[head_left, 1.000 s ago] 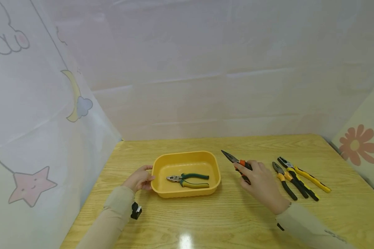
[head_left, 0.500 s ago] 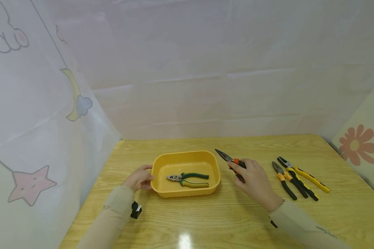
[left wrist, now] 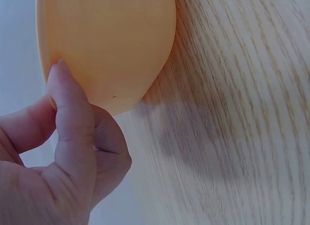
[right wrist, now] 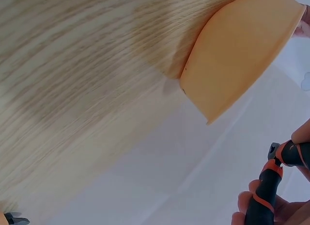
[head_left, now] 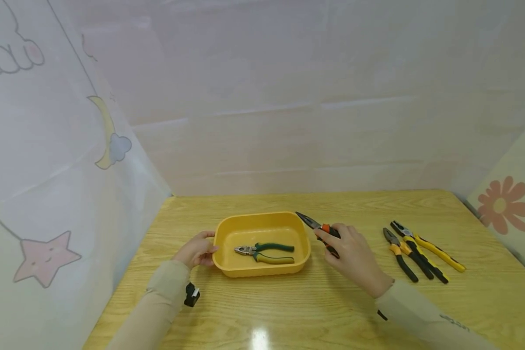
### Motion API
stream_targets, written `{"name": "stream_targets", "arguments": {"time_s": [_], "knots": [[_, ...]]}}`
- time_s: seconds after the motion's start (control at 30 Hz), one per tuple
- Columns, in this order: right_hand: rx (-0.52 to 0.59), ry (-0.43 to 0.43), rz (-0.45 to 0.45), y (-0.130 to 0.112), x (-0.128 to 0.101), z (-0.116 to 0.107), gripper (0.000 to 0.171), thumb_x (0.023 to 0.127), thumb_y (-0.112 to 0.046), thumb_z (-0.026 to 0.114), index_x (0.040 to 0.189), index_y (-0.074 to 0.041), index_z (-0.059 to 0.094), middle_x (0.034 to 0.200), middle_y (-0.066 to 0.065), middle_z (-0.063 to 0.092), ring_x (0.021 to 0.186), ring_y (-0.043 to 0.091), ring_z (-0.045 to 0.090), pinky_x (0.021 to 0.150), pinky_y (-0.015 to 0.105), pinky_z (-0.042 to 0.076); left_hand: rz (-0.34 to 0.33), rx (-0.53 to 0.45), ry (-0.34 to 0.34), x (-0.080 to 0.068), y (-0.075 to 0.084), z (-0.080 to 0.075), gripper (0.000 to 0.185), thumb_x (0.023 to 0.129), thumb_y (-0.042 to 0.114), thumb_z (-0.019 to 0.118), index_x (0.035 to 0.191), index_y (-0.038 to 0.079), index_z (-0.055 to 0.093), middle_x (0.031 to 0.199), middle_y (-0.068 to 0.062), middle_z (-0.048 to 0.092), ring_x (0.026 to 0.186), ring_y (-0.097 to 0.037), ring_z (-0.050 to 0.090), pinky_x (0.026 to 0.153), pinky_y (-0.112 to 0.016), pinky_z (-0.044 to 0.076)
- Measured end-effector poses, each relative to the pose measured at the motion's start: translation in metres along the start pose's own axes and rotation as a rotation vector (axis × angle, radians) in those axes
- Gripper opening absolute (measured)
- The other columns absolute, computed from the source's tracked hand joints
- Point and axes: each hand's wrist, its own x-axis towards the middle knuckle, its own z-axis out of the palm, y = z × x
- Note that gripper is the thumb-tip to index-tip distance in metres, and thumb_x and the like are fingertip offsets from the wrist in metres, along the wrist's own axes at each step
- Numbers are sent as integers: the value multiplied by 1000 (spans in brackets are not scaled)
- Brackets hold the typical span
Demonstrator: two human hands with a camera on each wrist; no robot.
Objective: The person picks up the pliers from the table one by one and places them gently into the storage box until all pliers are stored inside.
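right hand [head_left: 354, 255] gripping orange-black pliers [head_left: 318, 228] just right of yellow tray [head_left: 304, 233], left hand [head_left: 197, 250] holding tray's left rim

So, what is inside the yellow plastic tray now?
Inside the yellow plastic tray lies one pair of green-and-yellow-handled pliers, flat on the bottom, jaws toward the left hand. Its near wall hides a strip of the floor; nothing else shows.
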Motion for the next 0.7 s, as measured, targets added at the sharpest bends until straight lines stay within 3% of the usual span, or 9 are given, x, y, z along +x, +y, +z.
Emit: {"name": "stream_targets", "arguments": {"time_s": [0.7], "knots": [[44, -17, -27, -14, 6, 19, 47, 76, -7, 79, 122, -12, 69, 106, 20, 58, 84, 32, 55, 68, 44, 48, 10, -1, 1, 0, -2, 0, 54, 97, -5, 49, 148, 1, 30, 96, -21, 58, 58, -17, 54, 47, -23, 49]]}}
